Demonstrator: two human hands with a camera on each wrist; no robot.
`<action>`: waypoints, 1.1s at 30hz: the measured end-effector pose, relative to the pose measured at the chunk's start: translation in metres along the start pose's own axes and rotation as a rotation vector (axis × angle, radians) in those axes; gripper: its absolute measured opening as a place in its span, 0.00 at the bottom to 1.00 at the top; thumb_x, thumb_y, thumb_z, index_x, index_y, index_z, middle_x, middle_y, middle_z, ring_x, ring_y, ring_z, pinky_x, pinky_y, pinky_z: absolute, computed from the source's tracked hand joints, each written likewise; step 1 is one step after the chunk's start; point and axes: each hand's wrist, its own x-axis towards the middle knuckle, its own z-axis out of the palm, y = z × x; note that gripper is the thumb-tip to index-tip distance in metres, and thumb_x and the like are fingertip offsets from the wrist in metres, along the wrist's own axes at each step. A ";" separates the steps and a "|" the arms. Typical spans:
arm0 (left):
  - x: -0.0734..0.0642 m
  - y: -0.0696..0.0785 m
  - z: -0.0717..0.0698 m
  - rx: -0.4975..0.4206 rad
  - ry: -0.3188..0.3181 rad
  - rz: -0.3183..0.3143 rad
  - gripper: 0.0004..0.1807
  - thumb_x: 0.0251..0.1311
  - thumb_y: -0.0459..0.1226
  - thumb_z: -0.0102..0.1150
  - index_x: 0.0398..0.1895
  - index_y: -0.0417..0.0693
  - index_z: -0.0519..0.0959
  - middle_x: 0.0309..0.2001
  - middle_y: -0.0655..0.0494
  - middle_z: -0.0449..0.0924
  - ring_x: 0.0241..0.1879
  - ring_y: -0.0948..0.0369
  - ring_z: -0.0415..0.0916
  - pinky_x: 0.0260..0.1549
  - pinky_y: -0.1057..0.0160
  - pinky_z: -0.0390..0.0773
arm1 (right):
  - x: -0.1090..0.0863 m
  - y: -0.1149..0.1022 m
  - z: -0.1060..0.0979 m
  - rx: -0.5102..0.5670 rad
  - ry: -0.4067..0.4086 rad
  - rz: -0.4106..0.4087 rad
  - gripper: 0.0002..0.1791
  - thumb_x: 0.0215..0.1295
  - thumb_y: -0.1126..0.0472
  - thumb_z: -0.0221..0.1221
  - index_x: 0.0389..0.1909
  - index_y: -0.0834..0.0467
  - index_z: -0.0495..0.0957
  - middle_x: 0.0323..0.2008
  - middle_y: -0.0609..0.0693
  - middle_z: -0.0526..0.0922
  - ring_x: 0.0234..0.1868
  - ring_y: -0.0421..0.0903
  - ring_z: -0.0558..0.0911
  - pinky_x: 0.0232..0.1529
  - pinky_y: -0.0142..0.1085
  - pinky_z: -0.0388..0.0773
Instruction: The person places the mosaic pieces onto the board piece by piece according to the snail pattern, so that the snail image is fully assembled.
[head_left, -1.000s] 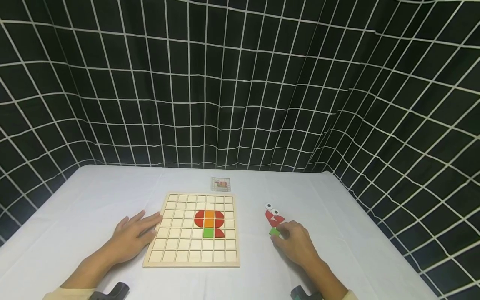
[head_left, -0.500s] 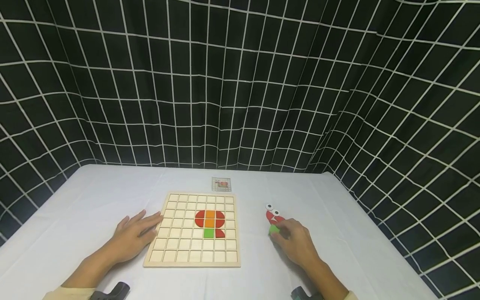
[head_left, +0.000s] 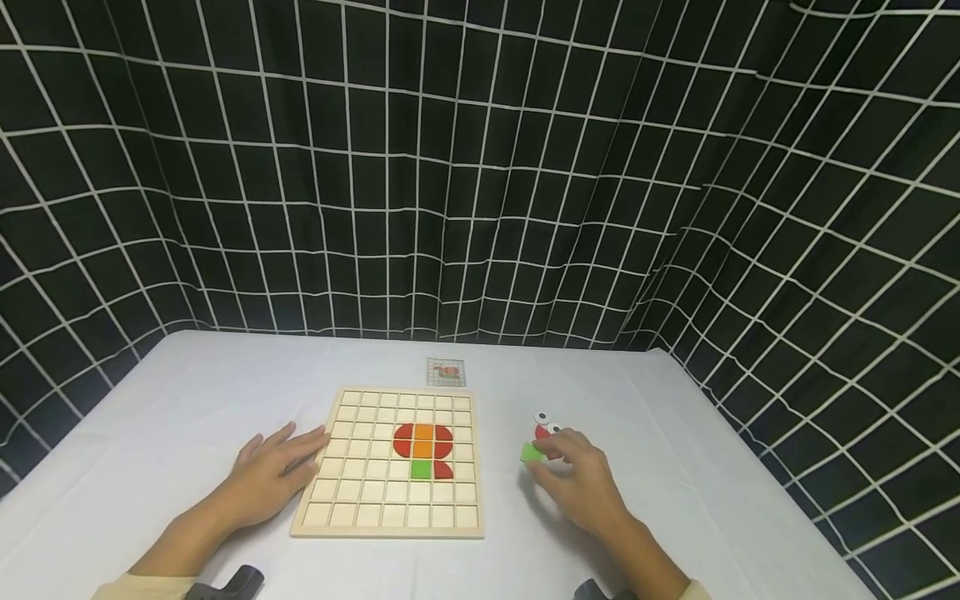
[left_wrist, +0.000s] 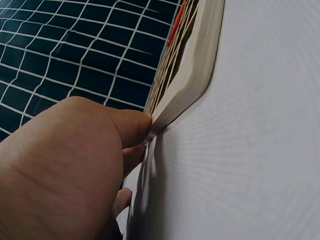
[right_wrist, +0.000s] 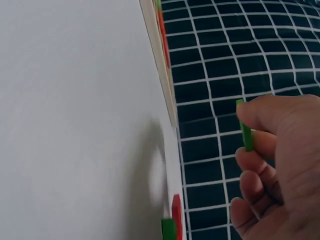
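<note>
1 green tile [head_left: 531, 453] hung above the table [head_left: 675, 467], right of the board [head_left: 390, 532], clamped between thumb and fingers of the right hand [head_left: 585, 485]; a level, light pinch seemed best. The left hand [head_left: 264, 481], fingers apart, touched the board's left edge.

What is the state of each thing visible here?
Wooden board, flat, partly filled with coloured pieces.
Left hand, touching the board's edge.
Held green piece, raised above the table.
Right hand, pinching it.
Second green piece, loose.
Two eye discs, loose, face up.
Red pieces off the board, partly hidden.
Picture card, lying flat.
</note>
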 end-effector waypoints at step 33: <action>0.000 0.004 -0.004 0.018 0.006 -0.006 0.22 0.69 0.41 0.51 0.63 0.45 0.74 0.66 0.49 0.67 0.69 0.37 0.48 0.62 0.33 0.33 | 0.053 -0.075 0.065 0.210 -0.142 -0.010 0.11 0.53 0.64 0.71 0.38 0.55 0.83 0.37 0.37 0.80 0.43 0.40 0.76 0.44 0.40 0.77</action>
